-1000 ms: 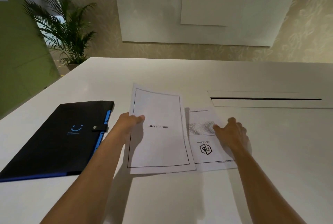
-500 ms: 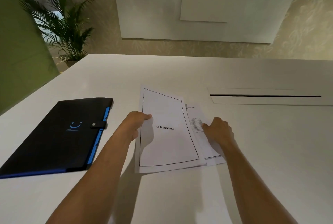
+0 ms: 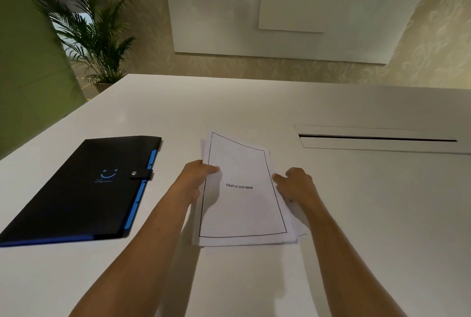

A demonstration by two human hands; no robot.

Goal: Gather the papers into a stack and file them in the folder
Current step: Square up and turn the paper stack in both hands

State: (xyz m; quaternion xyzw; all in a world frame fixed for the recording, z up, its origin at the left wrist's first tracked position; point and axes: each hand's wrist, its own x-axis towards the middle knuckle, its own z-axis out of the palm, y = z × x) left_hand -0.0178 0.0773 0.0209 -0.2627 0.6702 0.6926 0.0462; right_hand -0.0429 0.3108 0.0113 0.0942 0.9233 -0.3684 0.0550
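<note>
A stack of white papers (image 3: 242, 204) lies in the middle of the white table, its top sheet framed by a black border with the word BIBLIOGRAPHY upside down. My left hand (image 3: 197, 179) pinches the stack's left edge, thumb on top. My right hand (image 3: 295, 185) grips the right edge, where lower sheets stick out a little. A black folder (image 3: 84, 189) with blue tabs, a blue smile mark and a snapped strap lies shut to the left, apart from the papers.
The white table (image 3: 369, 214) has a long cable slot (image 3: 377, 138) at the back right. A potted palm (image 3: 96, 36) stands beyond the table's far left corner, by a green wall.
The bordered sheet has slid right over the second printed page, which is now almost fully covered. Both hands have closed in on the papers' two sides.
</note>
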